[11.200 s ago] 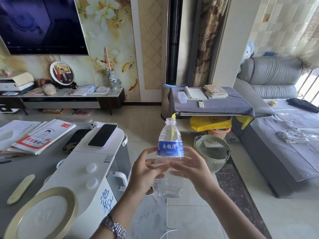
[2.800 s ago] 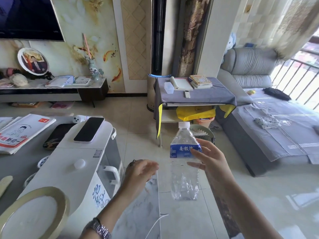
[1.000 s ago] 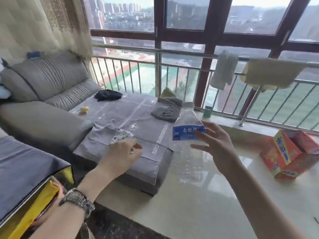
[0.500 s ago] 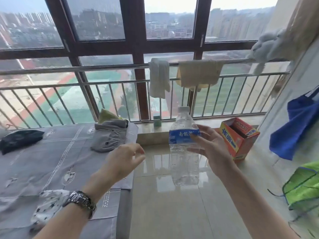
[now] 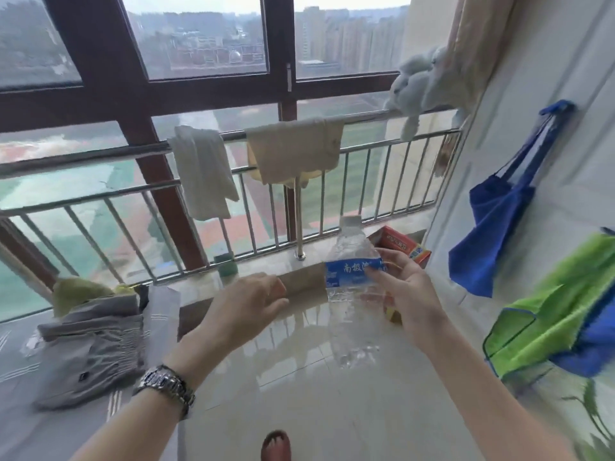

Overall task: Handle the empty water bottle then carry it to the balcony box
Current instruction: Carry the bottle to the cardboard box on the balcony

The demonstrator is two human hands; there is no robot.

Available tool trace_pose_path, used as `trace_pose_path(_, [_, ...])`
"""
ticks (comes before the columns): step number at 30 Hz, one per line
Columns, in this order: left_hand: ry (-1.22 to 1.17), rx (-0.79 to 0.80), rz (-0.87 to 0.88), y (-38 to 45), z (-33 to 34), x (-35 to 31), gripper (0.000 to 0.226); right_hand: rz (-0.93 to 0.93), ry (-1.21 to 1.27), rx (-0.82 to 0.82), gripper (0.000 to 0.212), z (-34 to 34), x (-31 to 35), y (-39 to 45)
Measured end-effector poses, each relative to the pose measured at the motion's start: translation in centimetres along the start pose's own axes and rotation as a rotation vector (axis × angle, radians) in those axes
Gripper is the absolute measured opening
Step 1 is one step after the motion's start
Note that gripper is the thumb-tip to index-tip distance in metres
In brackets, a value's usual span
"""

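Observation:
The empty clear water bottle has a blue label and a white cap and stands upright in the air. My right hand grips it at the label from the right side. My left hand hovers to the left of the bottle, loosely curled and holding nothing, with a metal watch on its wrist. The red and orange cardboard box sits on the floor by the railing, partly hidden behind the bottle and my right hand.
A metal railing with draped cloths runs along the window. A grey-covered sofa with folded clothes fills the left. Blue and green bags hang on the right wall. A small green cup stands on the sill. Glossy tiled floor lies ahead.
I have moved closer to the railing and the box. The bottle now overlaps the box in view. My left hand stays empty beside it.

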State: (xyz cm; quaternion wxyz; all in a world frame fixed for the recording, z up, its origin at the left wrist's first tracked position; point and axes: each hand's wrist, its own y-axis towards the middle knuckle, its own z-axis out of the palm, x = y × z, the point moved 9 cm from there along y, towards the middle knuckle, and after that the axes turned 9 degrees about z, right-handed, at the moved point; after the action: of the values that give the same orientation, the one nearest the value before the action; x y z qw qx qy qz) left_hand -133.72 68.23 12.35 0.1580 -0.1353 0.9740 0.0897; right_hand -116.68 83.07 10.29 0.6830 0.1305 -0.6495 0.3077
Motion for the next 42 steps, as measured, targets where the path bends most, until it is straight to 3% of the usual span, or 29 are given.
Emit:
trace_pose_path(11, [-0.004, 0.127, 0.185, 24.2, 2.7, 5.6, 0.023, -0.014, 0.076, -0.233, 0.025, -3.7, 5.2, 20.2])
trace_pose_path(21, [0.004, 0.327, 0.318, 40.6, 12.5, 2.9, 0.028, 0.042, 0.17, -0.546, 0.024, -15.6, 2.2, 31.5])
trace_pose_path(33, [-0.045, 0.499, 0.159, 62.1, 25.7, 1.4, 0.029, 0.252, 0.112, -0.53, 0.018, -30.1, -0.8, 54.1])
trace_pose_path(42, [-0.088, 0.603, 0.11, 71.1, 35.7, 2.6, 0.028, 0.382, -0.052, -0.523, 0.019, -35.6, -5.6, 65.4])
